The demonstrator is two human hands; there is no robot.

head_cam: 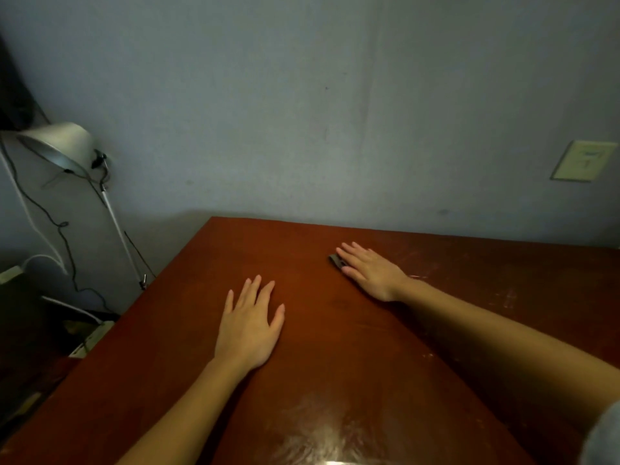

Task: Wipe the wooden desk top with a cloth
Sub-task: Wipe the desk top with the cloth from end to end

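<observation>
Left hand (250,325): flat on the wooden desk top (335,364), fingers straight, holding nothing; I judge it steadies me.
Right hand (370,273): flat too, fingers straight, pressing the cloth (335,260) down so it slides with my palm.
Cloth: small, dark, mostly hidden under my right fingers; one edge peeks past them.
Desk top: pale streaks show to the right of my right hand.

Wooden desk (335,380): reddish-brown, glossy, scuffed at right.
Left hand (250,325): flat on desk, fingers straight and spread.
Right hand (370,271): flat, farther back, fingers pressing a small dark grey cloth (335,260), which is mostly hidden.
Lamp (57,146): white, left of desk.
Wall plate (583,160): pale, on wall at right.
</observation>
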